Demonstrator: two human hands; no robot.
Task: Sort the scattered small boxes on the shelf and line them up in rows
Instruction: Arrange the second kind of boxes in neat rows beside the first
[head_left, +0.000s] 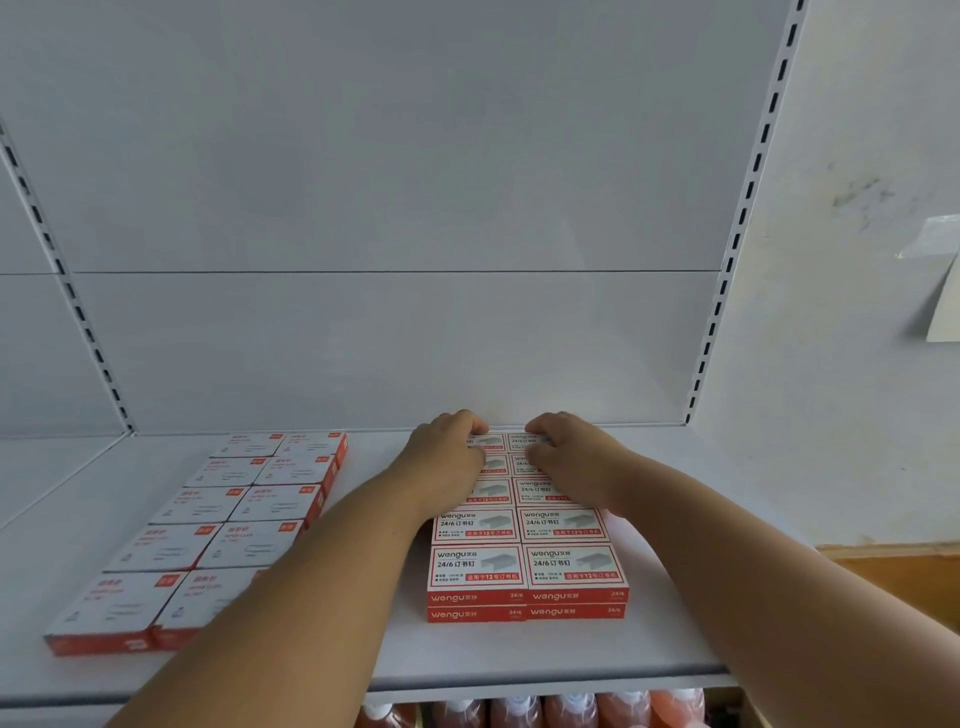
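Note:
Red-and-white staple boxes (524, 566) lie in two neat columns, stacked two high at the front, right of the white shelf's (519, 654) middle. My left hand (447, 457) and my right hand (566, 457) rest on the rearmost boxes of these columns, near the back panel. The fingers of both hands curl over the far boxes; the grip itself is hidden. A second block of white paper-clip boxes (208, 535) with red corners lies in two columns on the left, and my left forearm crosses its front right corner.
The back panel (395, 343) rises right behind the boxes. Slotted uprights (727, 270) frame the bay. Orange bottles (571, 709) stand on the shelf below. A paper sheet (943, 291) hangs on the right wall.

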